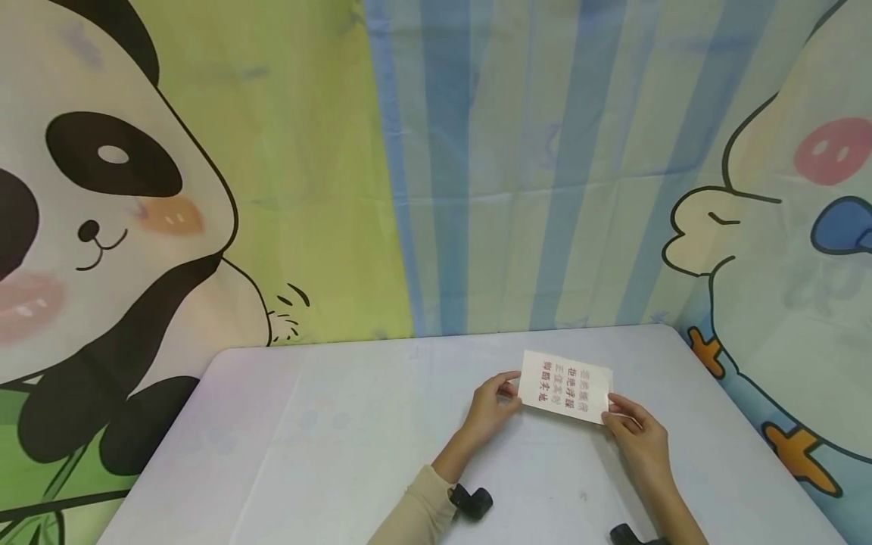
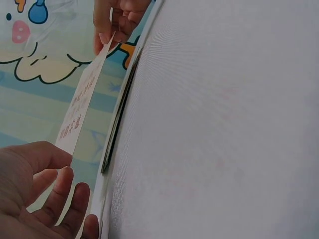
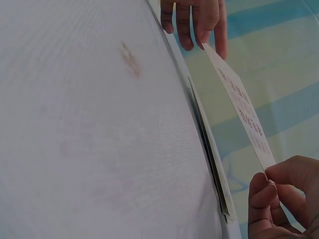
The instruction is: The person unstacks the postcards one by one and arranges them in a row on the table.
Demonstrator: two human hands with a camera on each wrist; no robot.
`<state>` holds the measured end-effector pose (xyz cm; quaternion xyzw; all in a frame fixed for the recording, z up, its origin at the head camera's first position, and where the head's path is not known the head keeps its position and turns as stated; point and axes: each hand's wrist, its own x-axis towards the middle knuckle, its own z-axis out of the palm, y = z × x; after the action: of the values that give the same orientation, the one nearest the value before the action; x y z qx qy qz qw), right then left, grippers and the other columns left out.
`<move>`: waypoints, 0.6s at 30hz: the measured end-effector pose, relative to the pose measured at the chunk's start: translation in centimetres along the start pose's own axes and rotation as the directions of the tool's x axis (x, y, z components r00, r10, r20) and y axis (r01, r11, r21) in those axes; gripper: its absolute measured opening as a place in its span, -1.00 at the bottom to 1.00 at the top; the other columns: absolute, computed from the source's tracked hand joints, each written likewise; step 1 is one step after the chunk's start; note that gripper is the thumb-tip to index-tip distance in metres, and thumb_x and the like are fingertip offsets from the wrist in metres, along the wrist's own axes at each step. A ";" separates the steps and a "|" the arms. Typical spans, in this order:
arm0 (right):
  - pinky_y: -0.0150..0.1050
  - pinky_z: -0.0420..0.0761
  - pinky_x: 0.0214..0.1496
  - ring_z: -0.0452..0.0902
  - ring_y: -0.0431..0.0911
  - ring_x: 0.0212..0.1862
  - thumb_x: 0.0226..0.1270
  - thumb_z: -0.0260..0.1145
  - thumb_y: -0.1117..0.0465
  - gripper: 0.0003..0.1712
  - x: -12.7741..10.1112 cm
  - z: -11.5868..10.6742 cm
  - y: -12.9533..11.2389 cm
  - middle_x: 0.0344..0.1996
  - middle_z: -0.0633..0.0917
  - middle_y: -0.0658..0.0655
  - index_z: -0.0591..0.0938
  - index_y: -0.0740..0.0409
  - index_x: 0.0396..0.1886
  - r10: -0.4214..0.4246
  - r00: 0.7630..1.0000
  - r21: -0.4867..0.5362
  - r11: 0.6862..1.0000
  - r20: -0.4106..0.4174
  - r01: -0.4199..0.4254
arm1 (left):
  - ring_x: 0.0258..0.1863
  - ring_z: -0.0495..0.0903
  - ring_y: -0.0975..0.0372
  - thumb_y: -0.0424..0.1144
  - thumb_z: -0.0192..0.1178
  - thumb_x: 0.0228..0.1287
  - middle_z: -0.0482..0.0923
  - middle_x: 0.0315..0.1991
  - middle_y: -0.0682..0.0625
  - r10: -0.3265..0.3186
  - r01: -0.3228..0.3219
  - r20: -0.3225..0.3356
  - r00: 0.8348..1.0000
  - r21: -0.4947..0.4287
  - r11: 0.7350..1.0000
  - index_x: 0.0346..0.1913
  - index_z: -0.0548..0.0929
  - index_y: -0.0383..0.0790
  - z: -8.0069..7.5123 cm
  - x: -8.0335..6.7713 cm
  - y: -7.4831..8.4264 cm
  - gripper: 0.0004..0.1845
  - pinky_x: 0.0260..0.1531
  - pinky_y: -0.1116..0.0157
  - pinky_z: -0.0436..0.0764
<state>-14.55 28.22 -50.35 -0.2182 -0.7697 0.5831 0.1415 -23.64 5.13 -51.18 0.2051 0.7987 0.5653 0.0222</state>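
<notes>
Between my two hands is a white card (image 1: 555,365) printed with columns of red and grey characters. My left hand (image 1: 489,407) pinches its left end between thumb and fingers. At the opposite end, my right hand (image 1: 639,439) pinches the lower right corner. Both wrist views show the card (image 2: 82,107) raised above the tabletop and tilted. Below it, a thin flat item (image 3: 212,159) with a dark edge lies on the table; the held card mostly hides it in the head view.
The white table (image 1: 341,454) reaches back to a printed curtain (image 1: 504,189) with blue stripes. A panda picture (image 1: 116,227) covers the left side, and a pale cartoon animal (image 1: 783,303) the right. A black camera mount (image 1: 471,502) sits on the left wrist.
</notes>
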 end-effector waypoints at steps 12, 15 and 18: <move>-0.55 0.54 -0.25 0.53 -0.44 -0.28 0.31 0.33 0.27 -0.47 -1.3 -0.8 -0.2 -0.18 0.55 -0.10 0.49 0.28 0.26 -0.010 0.999 -0.051 0.999 0.048 0.012 | -0.21 0.54 0.34 -0.43 0.36 0.08 0.57 -0.29 0.09 0.021 -0.021 0.039 0.999 0.023 0.999 0.15 0.56 -0.31 -0.3 -1.5 0.1 -0.50 -0.12 0.40 0.53; -0.55 0.54 -0.25 0.53 -0.45 -0.28 0.32 0.33 0.24 -0.47 -1.5 -0.9 -0.2 -0.20 0.54 -0.17 0.48 0.26 0.26 -0.015 0.998 -0.063 0.998 0.063 0.019 | -0.20 0.54 0.33 -0.40 0.38 0.08 0.57 -0.29 0.10 0.027 -0.029 0.049 0.998 0.037 0.999 0.15 0.55 -0.31 -0.5 -1.9 0.3 -0.49 -0.09 0.39 0.53; -0.53 0.54 -0.26 0.54 -0.44 -0.29 0.32 0.32 0.21 -0.47 -1.7 -1.1 -0.2 -0.25 0.54 -0.25 0.48 0.26 0.25 -0.014 0.998 -0.064 0.998 0.067 0.019 | -0.21 0.54 0.35 -0.39 0.39 0.08 0.57 -0.30 0.12 0.041 -0.044 0.062 0.997 0.062 0.997 0.14 0.55 -0.32 -0.6 -2.3 0.5 -0.49 -0.08 0.37 0.53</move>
<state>-12.63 28.22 -49.82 -0.1967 -0.7943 0.5635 0.1135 -21.54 3.89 -50.98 0.2397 0.8106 0.5336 0.0278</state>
